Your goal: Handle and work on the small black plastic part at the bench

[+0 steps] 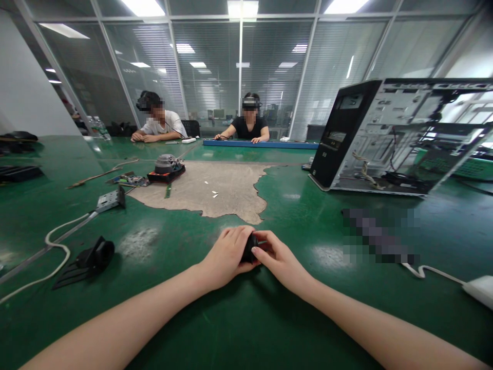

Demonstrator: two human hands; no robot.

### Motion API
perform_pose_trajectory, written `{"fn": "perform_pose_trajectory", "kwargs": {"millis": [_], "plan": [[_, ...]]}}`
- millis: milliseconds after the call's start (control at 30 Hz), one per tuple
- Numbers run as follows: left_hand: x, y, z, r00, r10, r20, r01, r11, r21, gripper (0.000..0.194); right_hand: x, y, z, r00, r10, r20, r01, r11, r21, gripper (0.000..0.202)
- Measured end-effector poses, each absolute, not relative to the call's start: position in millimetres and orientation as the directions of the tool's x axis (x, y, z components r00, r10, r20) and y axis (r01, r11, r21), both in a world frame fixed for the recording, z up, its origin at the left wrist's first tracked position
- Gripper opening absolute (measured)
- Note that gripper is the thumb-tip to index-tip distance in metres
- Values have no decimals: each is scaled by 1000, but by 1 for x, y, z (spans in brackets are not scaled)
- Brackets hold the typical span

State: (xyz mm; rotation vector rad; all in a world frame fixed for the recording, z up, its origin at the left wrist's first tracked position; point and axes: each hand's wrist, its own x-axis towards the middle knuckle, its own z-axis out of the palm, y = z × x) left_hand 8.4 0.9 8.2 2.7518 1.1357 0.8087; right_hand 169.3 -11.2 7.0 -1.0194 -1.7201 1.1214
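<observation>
A small black round part (250, 247) is between my two hands, just over the green tabletop (227, 318). My left hand (230, 252) wraps round its left side, fingers over the top and thumb below. On its right side, the fingers and thumb of my right hand (275, 254) grip the edge. Much of the part is covered by my fingers, so its exact shape cannot be made out. Beyond my hands lies a torn-edged, greyish-brown patch (231, 190) on the table.
An open computer case (346, 139) stands at the right. Left are a black plastic part (94, 259), a metal bracket (110, 200) with a white cable, and a fan cooler (166, 167). Far across, two people sit near a blue strip (262, 144). A white adapter (479, 290) lies right.
</observation>
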Motion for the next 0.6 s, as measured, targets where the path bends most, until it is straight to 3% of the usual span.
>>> {"fn": "perform_pose_trajectory", "kwargs": {"millis": [100, 300, 600], "plan": [[9, 1, 8, 592, 669, 450, 645, -728, 233, 52, 170, -12, 6, -356, 915, 190, 197, 273, -942, 20], [8, 1, 8, 598, 657, 458, 638, -737, 224, 54, 172, -12, 3, -295, 890, 348, 206, 415, -886, 16], [9, 3, 6, 599, 664, 447, 644, -732, 223, 55, 170, -11, 6, -350, 908, 231, 240, 326, -915, 21]]}}
